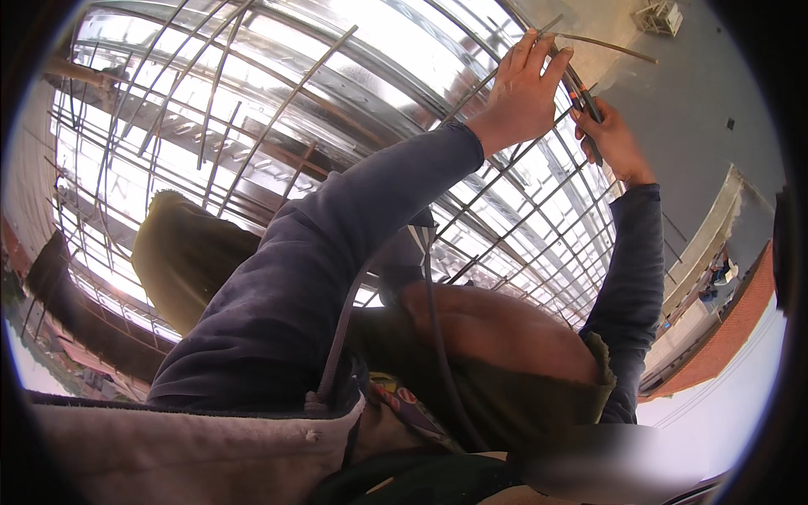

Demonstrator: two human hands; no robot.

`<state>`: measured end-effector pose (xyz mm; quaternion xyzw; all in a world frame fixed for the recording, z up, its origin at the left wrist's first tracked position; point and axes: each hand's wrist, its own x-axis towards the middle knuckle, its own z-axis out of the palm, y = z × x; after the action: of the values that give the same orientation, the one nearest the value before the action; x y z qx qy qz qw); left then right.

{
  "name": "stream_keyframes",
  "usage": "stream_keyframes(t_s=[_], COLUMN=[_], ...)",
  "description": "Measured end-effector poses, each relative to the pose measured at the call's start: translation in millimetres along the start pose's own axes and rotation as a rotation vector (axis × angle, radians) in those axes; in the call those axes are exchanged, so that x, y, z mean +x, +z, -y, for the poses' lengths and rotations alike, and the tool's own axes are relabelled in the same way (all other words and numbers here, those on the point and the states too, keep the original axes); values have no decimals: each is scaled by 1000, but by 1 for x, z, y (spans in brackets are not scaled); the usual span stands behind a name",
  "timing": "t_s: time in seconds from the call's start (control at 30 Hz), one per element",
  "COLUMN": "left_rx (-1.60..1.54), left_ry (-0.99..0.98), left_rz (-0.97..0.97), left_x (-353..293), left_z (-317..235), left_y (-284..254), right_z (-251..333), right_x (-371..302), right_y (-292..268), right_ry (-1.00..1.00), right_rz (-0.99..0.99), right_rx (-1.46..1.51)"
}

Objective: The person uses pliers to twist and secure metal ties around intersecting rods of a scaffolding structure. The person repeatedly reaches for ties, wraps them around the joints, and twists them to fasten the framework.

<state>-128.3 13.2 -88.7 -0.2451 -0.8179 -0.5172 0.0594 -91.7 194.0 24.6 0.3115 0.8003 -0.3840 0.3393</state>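
In the head view, I see a person reaching both arms in dark blue sleeves (311, 210) out over a grid of thin steel bars (547, 223). The right hand (614, 139) is wrapped around the handles of a pair of pliers (590, 103), dark with orange bands, which sits at the grid's right edge, near its upper end. The pliers slant up and to the left, their head close to the fingertips of the left hand (526, 88). That left hand reaches over the same edge with its fingers stretched and slightly bent; I cannot tell whether they close on anything. Just beside the fingertips, a thin rod (623, 50) sticks out past the grid's edge to the right, above the grey floor (673, 109).

Under the bars lie shiny metal sheets (362, 84). A pale crate-like thing (658, 17) stands farther off on the floor. A dark cord (439, 337) hangs between the arms, and a red-brown roof or wall (724, 341) shows at lower right.
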Motion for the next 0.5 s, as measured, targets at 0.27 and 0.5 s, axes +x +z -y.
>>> stream_keyframes(t_s=[0.27, 0.5], left_rx=[145, 217], left_ry=[320, 354], left_rz=[262, 577], left_x=[48, 82], left_z=[22, 20], left_y=[55, 32], right_z=[35, 77], right_x=[-23, -120], right_y=[-44, -8], right_ry=[-45, -536], right_rz=[42, -1000], right_rx=[-91, -1171])
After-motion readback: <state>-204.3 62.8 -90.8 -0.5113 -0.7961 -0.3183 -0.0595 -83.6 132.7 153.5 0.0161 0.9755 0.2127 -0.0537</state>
